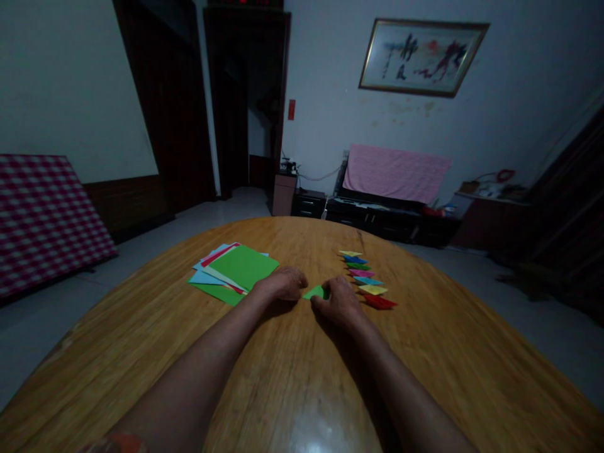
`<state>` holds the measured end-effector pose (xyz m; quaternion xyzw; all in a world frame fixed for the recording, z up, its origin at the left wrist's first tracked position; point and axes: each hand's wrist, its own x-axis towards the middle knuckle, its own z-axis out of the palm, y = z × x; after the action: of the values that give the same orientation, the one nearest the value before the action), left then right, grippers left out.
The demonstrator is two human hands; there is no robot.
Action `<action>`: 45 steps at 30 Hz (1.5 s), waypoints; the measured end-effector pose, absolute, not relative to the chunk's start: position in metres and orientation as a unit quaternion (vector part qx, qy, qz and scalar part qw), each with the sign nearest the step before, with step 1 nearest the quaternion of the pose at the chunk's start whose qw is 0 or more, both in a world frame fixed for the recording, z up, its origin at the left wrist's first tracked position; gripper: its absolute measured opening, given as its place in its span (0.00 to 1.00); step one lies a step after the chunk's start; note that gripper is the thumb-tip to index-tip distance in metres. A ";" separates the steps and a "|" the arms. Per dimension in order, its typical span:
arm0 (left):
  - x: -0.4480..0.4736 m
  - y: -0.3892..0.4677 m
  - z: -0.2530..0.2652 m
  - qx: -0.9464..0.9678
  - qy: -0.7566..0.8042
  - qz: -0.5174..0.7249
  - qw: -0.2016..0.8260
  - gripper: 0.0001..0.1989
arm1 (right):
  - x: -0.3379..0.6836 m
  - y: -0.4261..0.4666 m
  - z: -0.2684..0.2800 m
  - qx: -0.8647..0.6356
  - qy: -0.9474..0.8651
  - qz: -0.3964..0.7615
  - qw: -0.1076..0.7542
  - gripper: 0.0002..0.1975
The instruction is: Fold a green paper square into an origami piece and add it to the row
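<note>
A small folded piece of green paper (pixel 315 292) lies on the round wooden table (pixel 283 390) between my hands. My right hand (pixel 340 301) pinches its right side, with the thumb at the near edge and the fingers beyond. Curled and closed, my left hand (pixel 285 283) has its fingertips at the paper's left tip. Just right of my right hand runs a row of several folded paper boats; the nearest is a red boat (pixel 380 302), with a yellow boat (pixel 374 290) behind it. Left of my left hand is a loose stack of coloured paper sheets (pixel 243 264), green on top.
Beyond the table stand a low black cabinet (pixel 349 214) and a pink cloth (pixel 396 173) draped over something wide. A red-and-white checked cloth (pixel 44 220) is at the far left. A framed picture (pixel 422 58) hangs on the wall, right of a dark doorway (pixel 245 100).
</note>
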<state>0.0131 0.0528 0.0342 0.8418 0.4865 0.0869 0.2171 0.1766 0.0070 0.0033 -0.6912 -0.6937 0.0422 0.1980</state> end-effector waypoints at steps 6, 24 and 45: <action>0.013 0.061 0.024 0.844 0.460 0.107 0.253 0.14 | 0.182 0.011 -0.012 -0.635 -0.715 0.047 0.287 0.12; 0.022 0.069 0.014 0.550 0.369 0.304 0.685 0.08 | 0.180 0.016 -0.005 -0.419 -0.452 0.492 0.616 0.18; 0.025 0.067 0.010 0.453 0.266 0.291 0.800 0.09 | 0.181 0.005 0.013 -0.331 -0.475 0.600 0.553 0.17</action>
<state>0.0245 0.0675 0.0095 0.4529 0.2659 0.2912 0.7996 0.1812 0.0049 0.0132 -0.3310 -0.4748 0.5995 0.5528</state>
